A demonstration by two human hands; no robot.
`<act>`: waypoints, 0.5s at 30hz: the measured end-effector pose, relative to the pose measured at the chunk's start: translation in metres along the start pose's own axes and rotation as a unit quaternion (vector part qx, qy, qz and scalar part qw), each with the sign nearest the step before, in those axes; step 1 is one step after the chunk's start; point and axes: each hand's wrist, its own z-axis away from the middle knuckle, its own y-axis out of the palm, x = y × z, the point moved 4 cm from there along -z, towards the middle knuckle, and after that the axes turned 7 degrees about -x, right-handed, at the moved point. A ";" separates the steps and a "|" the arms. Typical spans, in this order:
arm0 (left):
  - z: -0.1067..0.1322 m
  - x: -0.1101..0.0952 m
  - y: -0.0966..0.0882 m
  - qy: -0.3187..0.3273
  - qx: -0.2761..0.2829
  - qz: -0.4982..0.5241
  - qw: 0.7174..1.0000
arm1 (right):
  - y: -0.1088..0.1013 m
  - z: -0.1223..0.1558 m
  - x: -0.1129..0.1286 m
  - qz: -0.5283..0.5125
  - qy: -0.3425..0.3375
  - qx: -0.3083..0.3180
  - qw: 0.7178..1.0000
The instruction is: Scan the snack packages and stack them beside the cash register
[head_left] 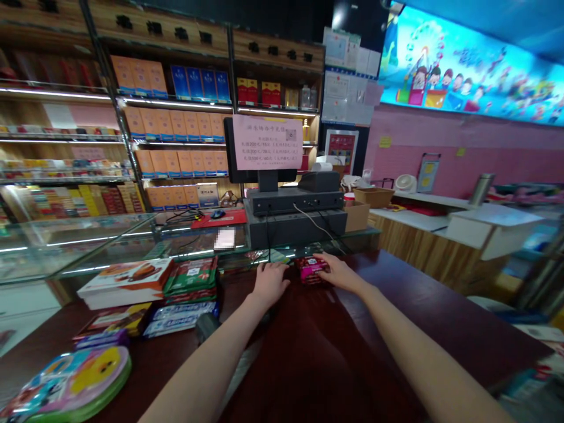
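At the far edge of the dark wooden table [326,352], my right hand [338,274] grips the right side of a dark red and pink snack packet [311,269], thumb in front and fingers over the top. To its left, my left hand [270,283] rests palm down with fingers loosely bent and thumb apart. Nothing shows in that hand, and a small gap separates it from the packet. Beside my left forearm lies a dark grey object [207,326], partly hidden by the arm.
On the left lie green snack packs [192,279], a white and orange box [127,282], blue-white packets [180,317], a brown box [114,322] and a round colourful case [74,385]. A till with a monitor [295,205] stands on the glass counter [185,238] ahead.
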 end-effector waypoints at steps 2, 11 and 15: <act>0.004 0.009 -0.009 0.006 -0.005 -0.008 1.000 | 0.005 -0.001 0.016 -0.009 -0.014 0.001 1.000; 0.027 0.066 -0.051 -0.016 -0.046 -0.042 0.998 | 0.043 -0.013 0.088 -0.069 -0.094 0.015 0.993; 0.040 0.091 -0.068 -0.036 -0.060 -0.054 0.996 | 0.056 -0.020 0.116 -0.095 -0.106 0.024 0.990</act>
